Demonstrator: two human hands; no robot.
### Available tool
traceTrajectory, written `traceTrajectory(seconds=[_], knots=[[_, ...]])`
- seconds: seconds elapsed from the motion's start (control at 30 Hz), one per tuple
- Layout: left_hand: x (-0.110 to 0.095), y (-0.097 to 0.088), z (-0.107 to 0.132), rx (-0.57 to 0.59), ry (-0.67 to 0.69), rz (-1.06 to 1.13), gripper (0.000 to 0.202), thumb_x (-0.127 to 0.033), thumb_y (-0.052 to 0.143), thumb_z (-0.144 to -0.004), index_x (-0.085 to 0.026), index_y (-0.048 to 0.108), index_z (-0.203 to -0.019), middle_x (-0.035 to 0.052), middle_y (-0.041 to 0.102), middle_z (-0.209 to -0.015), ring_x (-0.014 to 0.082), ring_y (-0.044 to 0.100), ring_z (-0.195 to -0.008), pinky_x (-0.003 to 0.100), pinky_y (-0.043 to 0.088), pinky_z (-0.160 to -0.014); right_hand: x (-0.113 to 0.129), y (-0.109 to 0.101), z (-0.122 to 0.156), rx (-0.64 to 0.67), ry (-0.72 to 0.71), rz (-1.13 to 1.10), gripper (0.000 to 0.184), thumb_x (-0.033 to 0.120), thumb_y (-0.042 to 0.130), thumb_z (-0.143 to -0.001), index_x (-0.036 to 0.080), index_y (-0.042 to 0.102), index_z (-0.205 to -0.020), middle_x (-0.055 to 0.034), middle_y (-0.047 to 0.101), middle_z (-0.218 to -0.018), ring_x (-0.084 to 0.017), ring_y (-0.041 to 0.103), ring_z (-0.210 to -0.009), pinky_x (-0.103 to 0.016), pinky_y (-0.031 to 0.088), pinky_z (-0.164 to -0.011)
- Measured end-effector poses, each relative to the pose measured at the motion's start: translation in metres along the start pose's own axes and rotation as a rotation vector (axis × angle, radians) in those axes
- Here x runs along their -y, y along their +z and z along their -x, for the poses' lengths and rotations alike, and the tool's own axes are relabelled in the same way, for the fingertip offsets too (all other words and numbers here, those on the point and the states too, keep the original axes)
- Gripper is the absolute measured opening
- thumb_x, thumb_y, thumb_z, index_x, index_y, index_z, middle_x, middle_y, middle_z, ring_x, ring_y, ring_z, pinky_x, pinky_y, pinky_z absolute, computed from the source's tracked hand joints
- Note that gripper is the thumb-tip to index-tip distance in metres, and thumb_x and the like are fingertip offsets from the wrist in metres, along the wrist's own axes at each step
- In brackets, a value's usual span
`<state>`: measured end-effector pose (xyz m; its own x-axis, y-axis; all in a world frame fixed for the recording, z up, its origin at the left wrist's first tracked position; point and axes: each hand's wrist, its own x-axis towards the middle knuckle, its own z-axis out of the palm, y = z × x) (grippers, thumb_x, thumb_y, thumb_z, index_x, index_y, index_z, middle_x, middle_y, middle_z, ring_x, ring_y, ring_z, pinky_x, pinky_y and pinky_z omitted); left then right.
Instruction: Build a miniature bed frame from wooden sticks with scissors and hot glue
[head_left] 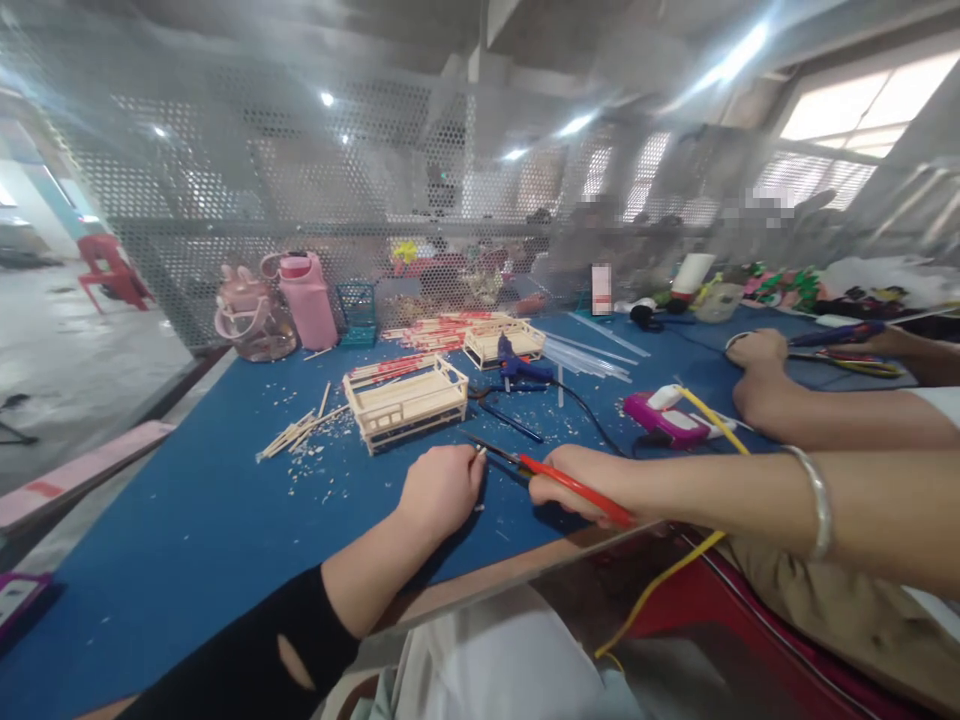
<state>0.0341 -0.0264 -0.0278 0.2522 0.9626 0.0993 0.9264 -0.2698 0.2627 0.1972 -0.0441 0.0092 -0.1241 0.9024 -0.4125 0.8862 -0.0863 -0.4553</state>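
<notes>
Trimming step, viewed from the near table edge. Your left hand point(441, 490) is curled into a fist, its fingertips pinching a short pale wooden stick piece point(480, 453) (too small to see clearly) just above the matte blue tabletop point(187, 520). Your right hand point(576, 482) is closed round the red-handled slim metal cutters point(540, 468), whose tips meet that piece. By judgement, a clean cut calls for a steady pinch and squarely set blades. Farther off lie a slatted pale stick-built box frame point(405, 403), loose splintery sticks point(296, 432) to its left, and a glossy blue plastic glue gun point(519, 366).
</notes>
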Motion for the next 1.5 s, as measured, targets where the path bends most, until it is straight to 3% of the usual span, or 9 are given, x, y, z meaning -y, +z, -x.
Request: traceTrajectory(seconds=[0.13, 0.33, 0.5, 0.67, 0.77, 0.9, 1.03, 1.33, 1.5], knots=[[0.013, -0.006, -0.008, -0.035, -0.058, -0.006, 0.031, -0.037, 0.045, -0.088, -0.020, 0.071, -0.087, 0.0117, 0.072, -0.089, 0.0271, 0.066, -0.085, 0.032, 0.046, -0.069, -0.025, -0.004, 0.004, -0.137, -0.126, 0.230, 0.034, 0.044, 0.057, -0.072, 0.019, 0.045, -0.053, 0.0017, 0.044, -0.050, -0.011, 0.039, -0.049, -0.025, 0.025, -0.049], [0.020, -0.008, -0.015, -0.065, -0.059, 0.015, 0.033, -0.035, 0.043, -0.089, -0.019, 0.071, -0.086, 0.0105, 0.072, -0.085, 0.0253, 0.066, -0.080, 0.030, 0.045, -0.068, -0.048, -0.038, -0.013, -0.214, -0.073, -0.397, 0.038, 0.045, 0.034, -0.088, 0.021, 0.036, -0.059, 0.0048, 0.037, -0.049, -0.008, 0.036, -0.046, -0.024, 0.029, -0.050], [0.025, -0.007, -0.020, -0.091, 0.012, 0.026, 0.036, -0.029, 0.039, -0.091, -0.017, 0.071, -0.080, 0.0100, 0.070, -0.086, 0.0214, 0.064, -0.081, 0.027, 0.044, -0.072, -0.054, -0.060, -0.027, -0.206, -0.166, -0.475, 0.037, 0.043, 0.030, -0.090, 0.021, 0.034, -0.060, 0.0048, 0.037, -0.052, -0.006, 0.035, -0.047, -0.022, 0.031, -0.051], [0.031, -0.004, -0.024, -0.092, 0.039, 0.150, 0.025, -0.024, 0.052, -0.085, -0.016, 0.071, -0.100, 0.0078, 0.071, -0.088, 0.0195, 0.064, -0.079, 0.026, 0.046, -0.075, -0.055, -0.060, -0.036, -0.266, -0.022, 0.153, 0.037, 0.048, 0.053, -0.079, 0.020, 0.047, -0.055, -0.0024, 0.051, -0.055, -0.016, 0.049, -0.054, -0.028, 0.034, -0.054], [0.032, -0.003, -0.024, -0.051, 0.011, 0.213, 0.025, -0.023, 0.056, -0.082, -0.017, 0.070, -0.102, 0.0052, 0.072, -0.081, 0.0181, 0.064, -0.074, 0.026, 0.046, -0.072, -0.055, -0.061, -0.049, -0.264, 0.082, 0.443, 0.042, 0.057, 0.050, -0.079, 0.018, 0.060, -0.066, -0.0116, 0.064, -0.071, -0.025, 0.061, -0.070, -0.030, 0.038, -0.059], [0.032, -0.004, -0.024, -0.020, 0.000, 0.181, 0.015, -0.024, 0.059, -0.080, -0.018, 0.072, -0.085, 0.0043, 0.072, -0.079, 0.0180, 0.063, -0.071, 0.027, 0.046, -0.067, -0.059, -0.057, -0.065, -0.201, 0.118, 0.511, 0.052, 0.056, 0.044, -0.082, 0.010, 0.067, -0.080, -0.0205, 0.069, -0.085, -0.030, 0.065, -0.078, -0.031, 0.042, -0.059], [0.032, -0.005, -0.025, -0.006, 0.011, 0.156, 0.018, -0.025, 0.056, -0.081, -0.018, 0.071, -0.085, 0.0041, 0.072, -0.079, 0.0185, 0.063, -0.071, 0.028, 0.046, -0.066, -0.061, -0.050, -0.071, -0.166, 0.087, 0.497, 0.045, 0.048, 0.042, -0.083, 0.011, 0.069, -0.080, -0.0176, 0.070, -0.081, -0.026, 0.066, -0.072, -0.028, 0.040, -0.054], [0.034, -0.005, -0.025, -0.089, 0.017, 0.104, 0.024, -0.018, 0.050, -0.082, -0.016, 0.072, -0.089, 0.0080, 0.070, -0.093, 0.0204, 0.064, -0.085, 0.030, 0.049, -0.079, -0.056, -0.056, -0.068, -0.335, 0.001, 0.674, 0.046, 0.052, 0.047, -0.081, 0.012, 0.070, -0.083, -0.0193, 0.070, -0.083, -0.029, 0.067, -0.076, -0.030, 0.041, -0.054], [0.034, -0.005, -0.025, -0.144, 0.014, 0.110, 0.023, -0.022, 0.051, -0.082, -0.016, 0.072, -0.091, 0.0074, 0.070, -0.086, 0.0204, 0.064, -0.077, 0.032, 0.050, -0.074, -0.064, -0.047, -0.050, -0.260, -0.429, 0.653, 0.014, 0.028, 0.056, -0.081, 0.023, 0.068, -0.086, -0.0055, 0.070, -0.093, -0.023, 0.064, -0.083, -0.029, 0.042, -0.062]])
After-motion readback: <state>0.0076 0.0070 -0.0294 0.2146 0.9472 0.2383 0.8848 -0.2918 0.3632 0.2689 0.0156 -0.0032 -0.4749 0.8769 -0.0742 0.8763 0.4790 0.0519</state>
